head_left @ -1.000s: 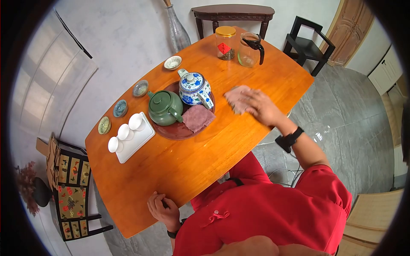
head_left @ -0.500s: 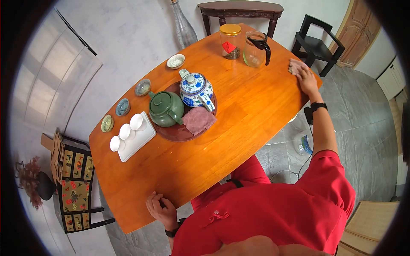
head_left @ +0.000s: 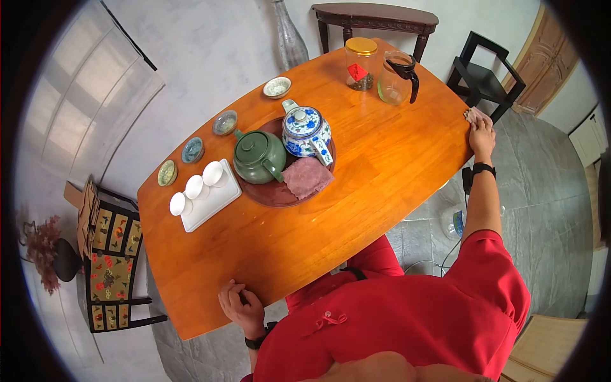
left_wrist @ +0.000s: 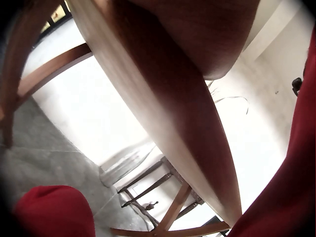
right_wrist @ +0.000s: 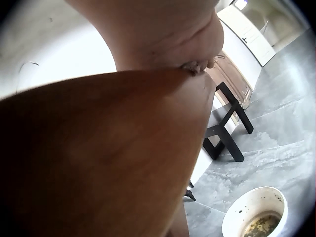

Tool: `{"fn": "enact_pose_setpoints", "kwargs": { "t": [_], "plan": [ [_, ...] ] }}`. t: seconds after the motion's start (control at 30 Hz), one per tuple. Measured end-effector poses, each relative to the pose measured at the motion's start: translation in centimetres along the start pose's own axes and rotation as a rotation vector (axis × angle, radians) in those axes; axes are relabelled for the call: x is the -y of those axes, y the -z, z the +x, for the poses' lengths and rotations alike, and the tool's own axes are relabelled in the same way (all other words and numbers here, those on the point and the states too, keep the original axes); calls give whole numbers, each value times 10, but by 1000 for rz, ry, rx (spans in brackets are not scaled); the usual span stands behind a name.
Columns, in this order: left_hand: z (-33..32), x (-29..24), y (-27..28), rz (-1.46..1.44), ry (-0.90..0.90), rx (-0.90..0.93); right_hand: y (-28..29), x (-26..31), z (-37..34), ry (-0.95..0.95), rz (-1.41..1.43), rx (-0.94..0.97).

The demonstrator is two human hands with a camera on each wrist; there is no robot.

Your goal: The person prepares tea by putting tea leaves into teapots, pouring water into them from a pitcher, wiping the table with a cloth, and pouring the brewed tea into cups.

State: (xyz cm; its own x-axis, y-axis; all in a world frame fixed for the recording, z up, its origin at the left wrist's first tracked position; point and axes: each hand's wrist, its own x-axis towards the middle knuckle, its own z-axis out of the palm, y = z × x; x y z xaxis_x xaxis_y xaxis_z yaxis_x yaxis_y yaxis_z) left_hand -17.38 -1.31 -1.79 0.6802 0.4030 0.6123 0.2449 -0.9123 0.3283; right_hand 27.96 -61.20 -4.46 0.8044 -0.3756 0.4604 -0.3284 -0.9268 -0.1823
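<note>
At the table's far right corner, my right hand (head_left: pixel 482 135) grips a bunched pinkish cloth (head_left: pixel 471 114), which shows between the fingers and the tabletop. In the right wrist view a bit of that cloth (right_wrist: pixel 194 67) sticks out beneath the hand (right_wrist: pixel 163 34). My left hand (head_left: pixel 243 304) rests on the table's near edge with loosely curled fingers and nothing in them. A second, folded pinkish cloth (head_left: pixel 308 177) lies on the round dark red tray (head_left: pixel 267 198), against a green teapot (head_left: pixel 259 156) and a blue-and-white teapot (head_left: pixel 307 132).
White cups (head_left: pixel 196 187) stand on a white rectangular tray (head_left: pixel 216 213). Several small bowls (head_left: pixel 224 123) line the far edge. A gold-lidded jar (head_left: pixel 360 67) and a glass pitcher (head_left: pixel 393 86) stand at the back. Below the table is a white bucket (right_wrist: pixel 232 212) with liquid.
My right hand has swept the cloth from mid-table rightward to the far right corner, where it now looks more bunched. The left hand stays at the near edge. The view has shifted slightly.
</note>
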Motion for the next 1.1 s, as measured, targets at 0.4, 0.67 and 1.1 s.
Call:
{"fn": "enact_pose_setpoints", "kwargs": {
  "t": [0.4, 0.67, 1.1],
  "plan": [
    [0, 4, 0, -11, -30, -11, 17, 27, -29, -228, 43, -15],
    [1, 2, 1, -14, -52, -28, 25, 33, -32, -244, 48, -9],
    [2, 2, 1, -19, -50, -19, 19, 28, -33, -198, 58, -21]
  ]
}}
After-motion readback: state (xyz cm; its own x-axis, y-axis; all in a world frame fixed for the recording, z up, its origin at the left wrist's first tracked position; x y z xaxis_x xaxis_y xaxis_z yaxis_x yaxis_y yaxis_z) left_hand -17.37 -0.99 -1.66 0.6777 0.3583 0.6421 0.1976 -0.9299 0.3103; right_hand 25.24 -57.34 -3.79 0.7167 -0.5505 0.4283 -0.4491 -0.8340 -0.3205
